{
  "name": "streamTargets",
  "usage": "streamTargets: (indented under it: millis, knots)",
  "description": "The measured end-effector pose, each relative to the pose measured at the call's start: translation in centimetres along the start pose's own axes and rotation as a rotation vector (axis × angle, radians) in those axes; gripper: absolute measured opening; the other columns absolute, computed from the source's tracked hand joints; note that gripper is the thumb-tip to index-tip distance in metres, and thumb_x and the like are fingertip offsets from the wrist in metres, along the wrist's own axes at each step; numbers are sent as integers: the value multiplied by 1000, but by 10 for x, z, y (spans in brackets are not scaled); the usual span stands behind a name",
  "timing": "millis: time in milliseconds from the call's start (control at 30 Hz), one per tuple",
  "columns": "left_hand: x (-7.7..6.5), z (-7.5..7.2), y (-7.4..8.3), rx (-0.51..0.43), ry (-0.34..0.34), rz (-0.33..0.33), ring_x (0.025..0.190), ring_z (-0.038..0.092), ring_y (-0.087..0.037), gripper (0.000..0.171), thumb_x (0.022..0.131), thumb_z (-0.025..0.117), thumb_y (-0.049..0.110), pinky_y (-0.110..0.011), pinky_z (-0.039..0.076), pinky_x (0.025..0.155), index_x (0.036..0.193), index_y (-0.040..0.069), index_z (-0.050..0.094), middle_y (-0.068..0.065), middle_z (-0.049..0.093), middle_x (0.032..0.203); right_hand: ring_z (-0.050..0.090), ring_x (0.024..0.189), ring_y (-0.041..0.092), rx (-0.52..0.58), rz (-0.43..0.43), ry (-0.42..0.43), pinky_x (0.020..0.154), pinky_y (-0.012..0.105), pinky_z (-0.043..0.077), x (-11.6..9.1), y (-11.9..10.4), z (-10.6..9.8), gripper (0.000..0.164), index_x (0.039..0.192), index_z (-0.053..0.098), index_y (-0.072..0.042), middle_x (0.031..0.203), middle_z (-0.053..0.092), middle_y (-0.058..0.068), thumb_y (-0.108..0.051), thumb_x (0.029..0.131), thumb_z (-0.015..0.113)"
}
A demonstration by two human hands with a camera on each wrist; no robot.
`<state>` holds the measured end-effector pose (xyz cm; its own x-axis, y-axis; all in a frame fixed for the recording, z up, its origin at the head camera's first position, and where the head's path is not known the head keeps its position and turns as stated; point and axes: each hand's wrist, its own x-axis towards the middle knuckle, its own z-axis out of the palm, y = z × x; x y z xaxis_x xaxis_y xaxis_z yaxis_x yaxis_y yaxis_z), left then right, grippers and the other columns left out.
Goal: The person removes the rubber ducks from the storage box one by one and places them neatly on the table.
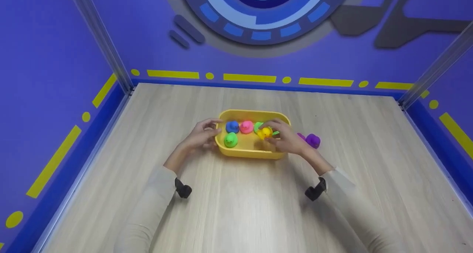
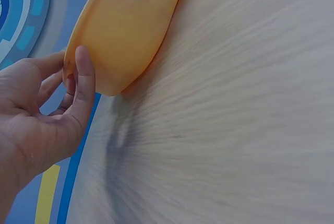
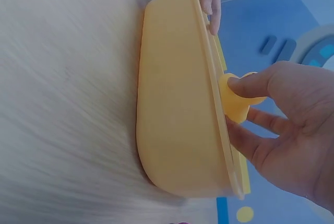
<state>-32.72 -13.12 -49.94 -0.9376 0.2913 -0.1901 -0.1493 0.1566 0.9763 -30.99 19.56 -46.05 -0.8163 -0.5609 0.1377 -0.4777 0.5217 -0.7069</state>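
My left hand point(image 1: 201, 135) pinches the left end of a yellow plastic tub point(image 1: 255, 154), thumb outside the wall and fingers at the rim point(image 2: 69, 59). Between its thumb and fingers, my right hand point(image 1: 286, 136) holds a yellow rubber duck point(image 1: 265, 133) over the tub's right part, at rim height in the right wrist view. Inside the tub sit a blue duck point(image 1: 232, 126), a pink duck point(image 1: 247, 127) and a green duck point(image 1: 231, 139). Another green duck point(image 1: 258, 126) is partly hidden behind the yellow duck and my right fingers.
Just right of the tub, a purple duck point(image 1: 313, 140) lies on the wooden table point(image 1: 251, 208), with more purple showing beside my right wrist. Blue printed panels point(image 1: 147, 42) rise at the back and both sides. Each wrist wears a black camera mount point(image 1: 183, 188).
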Motion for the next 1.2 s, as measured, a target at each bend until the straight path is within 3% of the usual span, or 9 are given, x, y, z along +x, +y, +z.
streamTargets:
  millis: [367, 600, 900, 1200]
  knots:
    - [1, 2, 0, 11, 20, -8, 89, 58, -18, 42, 101, 64, 14, -32, 56, 77, 142, 12, 57, -6, 48, 116, 59, 124, 38, 38, 76, -7, 100, 51, 56, -7, 5, -7, 34, 128, 63, -6, 135, 56, 17, 0, 95, 68]
    - [-1, -1, -1, -3, -6, 17, 92, 56, -19, 46, 102, 64, 17, -28, 58, 76, 145, 10, 54, -5, 46, 114, 59, 125, 42, 69, 60, 2, 101, 55, 54, -11, 6, -12, 35, 128, 62, -4, 130, 59, 17, -4, 94, 72]
    - [0, 0, 1, -107, -10, -91, 90, 56, -19, 49, 100, 65, 11, -32, 56, 79, 147, 19, 51, -5, 45, 113, 62, 120, 37, 50, 53, 42, 103, 54, 53, -19, 12, -19, 36, 127, 64, -2, 130, 61, 18, -4, 92, 74]
    - [0, 1, 3, -104, -12, -96, 90, 56, -19, 50, 100, 65, 11, -32, 54, 79, 147, 17, 51, -7, 46, 114, 60, 119, 37, 56, 68, 79, 100, 55, 54, -27, 18, -26, 38, 131, 63, 1, 136, 57, 23, -1, 94, 71]
